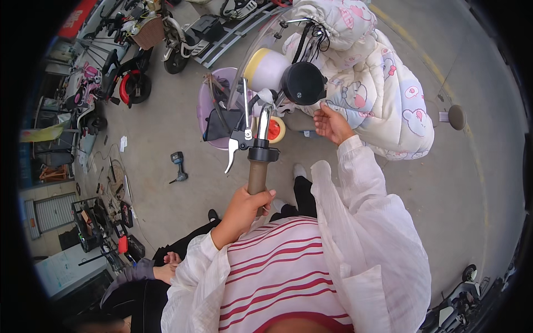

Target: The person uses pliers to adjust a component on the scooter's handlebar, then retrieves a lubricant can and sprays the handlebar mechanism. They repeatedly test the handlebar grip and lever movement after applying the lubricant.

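Observation:
My left hand point(241, 211) is closed round the brown handlebar grip point(257, 176), below a silver brake lever point(230, 155) and a black control collar point(262, 154). My right hand point(332, 123) is raised to the right of the bar, empty, its fingers loosely curled and apart, just below a round black part point(301, 83). It is close to a padded cream cover point(400, 111) with cartoon prints; whether it touches it I cannot tell. A clear windshield, a white-and-yellow rounded object point(266, 67) and a lilac tub point(206, 111) holding a black item sit beyond the bar.
A cordless drill point(177, 166) lies on the floor point(150, 183). Several scooters point(130, 83) and a metal ramp point(214, 47) stand at upper left; tools point(122, 244) clutter the left. Another person's hands point(166, 269) rest at lower left. Another scooter point(452, 305) is at lower right.

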A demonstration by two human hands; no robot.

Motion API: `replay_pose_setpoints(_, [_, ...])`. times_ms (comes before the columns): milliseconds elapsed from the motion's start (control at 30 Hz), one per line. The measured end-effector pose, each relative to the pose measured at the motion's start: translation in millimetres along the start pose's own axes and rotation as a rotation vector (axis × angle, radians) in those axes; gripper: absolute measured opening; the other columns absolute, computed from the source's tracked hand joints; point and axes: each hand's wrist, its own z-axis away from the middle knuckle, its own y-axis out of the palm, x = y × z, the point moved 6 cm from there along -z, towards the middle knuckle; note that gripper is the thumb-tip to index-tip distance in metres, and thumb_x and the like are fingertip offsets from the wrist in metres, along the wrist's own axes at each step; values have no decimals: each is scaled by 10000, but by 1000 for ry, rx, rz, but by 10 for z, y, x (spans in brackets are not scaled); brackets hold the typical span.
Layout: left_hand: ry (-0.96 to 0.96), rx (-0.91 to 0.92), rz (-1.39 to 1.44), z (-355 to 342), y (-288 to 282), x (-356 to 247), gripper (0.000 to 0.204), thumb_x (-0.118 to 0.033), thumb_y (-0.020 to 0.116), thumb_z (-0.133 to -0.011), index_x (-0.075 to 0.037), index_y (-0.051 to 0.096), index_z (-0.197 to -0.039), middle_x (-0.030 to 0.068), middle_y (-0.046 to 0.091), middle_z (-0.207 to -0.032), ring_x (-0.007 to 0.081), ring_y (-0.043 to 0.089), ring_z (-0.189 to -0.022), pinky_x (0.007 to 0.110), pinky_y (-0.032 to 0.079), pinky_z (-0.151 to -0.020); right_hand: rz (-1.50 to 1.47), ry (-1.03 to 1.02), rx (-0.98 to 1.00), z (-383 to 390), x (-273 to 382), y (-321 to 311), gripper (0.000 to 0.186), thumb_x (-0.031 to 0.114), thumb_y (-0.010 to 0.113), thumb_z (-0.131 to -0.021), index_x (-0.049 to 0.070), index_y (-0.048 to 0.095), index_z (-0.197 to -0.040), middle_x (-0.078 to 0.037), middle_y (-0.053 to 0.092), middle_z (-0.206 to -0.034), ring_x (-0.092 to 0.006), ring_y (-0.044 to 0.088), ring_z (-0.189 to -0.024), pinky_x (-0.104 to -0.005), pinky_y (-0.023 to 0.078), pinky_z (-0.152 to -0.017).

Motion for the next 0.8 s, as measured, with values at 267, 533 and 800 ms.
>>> replay_pose_setpoints(267, [88, 3, -37, 55, -27, 64, 208, -211, 646, -850, -62, 530, -937, 21, 549, -754, 132, 558, -658, 288, 460, -591, -215, -43, 784, 1336, -765, 2036, 468, 418, 566, -926, 2, 576, -1141, -144, 580, -1176, -258, 561, -1093, -386, 460, -944])
replay_pose_setpoints(533, [-128, 48, -84, 7, -90, 106, 167, -231, 658, -836, -89, 571, -856, 8, 568, -731, 129, 571, -619, 286, 498, -588, -587, -65, 1002, 1049, -890, 2485, 463, 460, 630, -854, 35, 579, -1031, -117, 601, -1020, -254, 598, -957, -425, 477, -911])
replay_pose_setpoints(800, [-209, 39, -117, -10, -89, 140, 132, -148, 634, -819, -60, 544, -781, 35, 537, -637, 119, 516, -492, 251, 328, -389, -671, 44, 985, 1222, -861, 2598, 350, 372, 708, -806, 164, 430, -767, 58, 439, -606, -99, 476, -540, -382, 428, -903])
